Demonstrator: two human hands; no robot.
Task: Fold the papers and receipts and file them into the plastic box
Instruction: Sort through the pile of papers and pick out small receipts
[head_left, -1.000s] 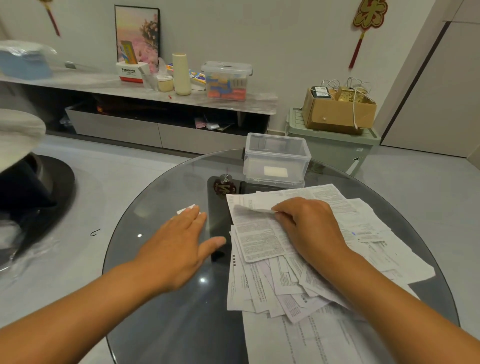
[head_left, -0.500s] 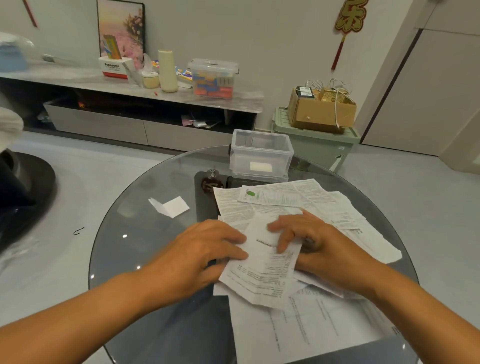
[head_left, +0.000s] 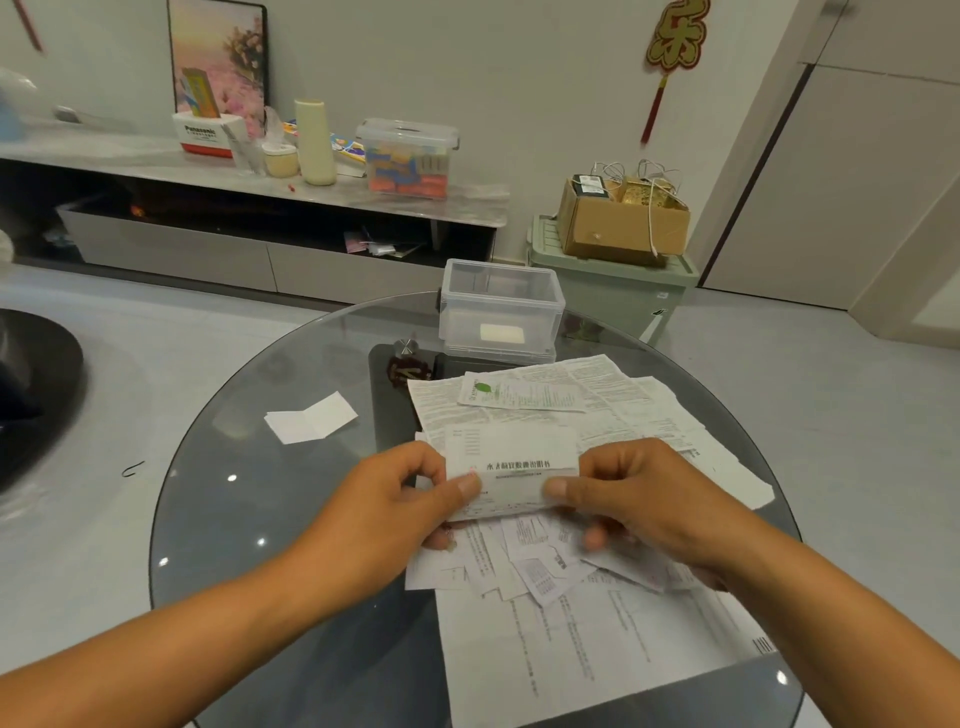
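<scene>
A printed receipt (head_left: 511, 470), partly folded over on itself, is held above a round glass desk (head_left: 249, 499) by both hands. Its left edge is pinched by the left hand (head_left: 395, 512), thumb on top and fingers curled beneath; its right edge is gripped the same way by the right hand (head_left: 639, 506). Beneath the hands, a loose pile of papers (head_left: 571, 613) is spread across the desk. A clear plastic box (head_left: 501, 312) is seen open at the far edge, just beyond the pile. A small folded white slip (head_left: 311, 418) lies apart on the left.
</scene>
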